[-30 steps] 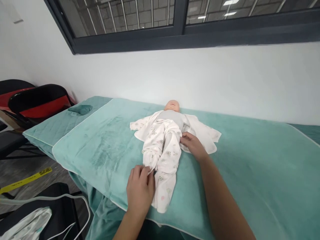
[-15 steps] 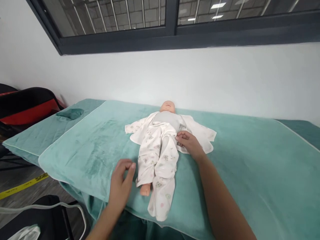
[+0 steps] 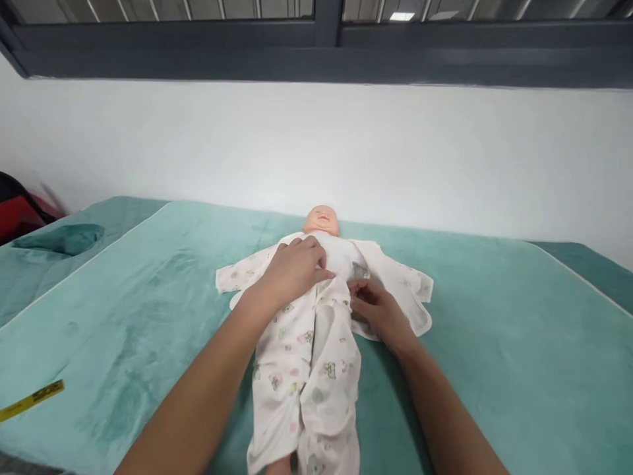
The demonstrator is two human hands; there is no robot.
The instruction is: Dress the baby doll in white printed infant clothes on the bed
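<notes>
A baby doll (image 3: 321, 220) lies on its back with its head toward the wall. White printed baby pants (image 3: 309, 356) cover its legs, and one foot shows at the left cuff. An open white baby jacket (image 3: 395, 280) spreads on both sides, over a pale grey-white torso. My left hand (image 3: 294, 270) lies across the belly, its fingers curled and thumb at the waistband of the pants. At the right side of the waist, my right hand (image 3: 378, 310) has its fingers bent together on the edge of the pants. The fingertips of both hands are partly hidden.
Teal plush covers (image 3: 494, 343) lie under the doll. A white wall (image 3: 247, 145) rises behind, with a dark window frame (image 3: 420, 63) above. Part of a red and black chair (image 3: 20, 211) is at the far left. Yellow tape (image 3: 32, 400) shows at lower left.
My left hand has moved up from beside the doll's lower leg to the waistband. My right hand stays at the right side of the waist. The view has shifted closer.
</notes>
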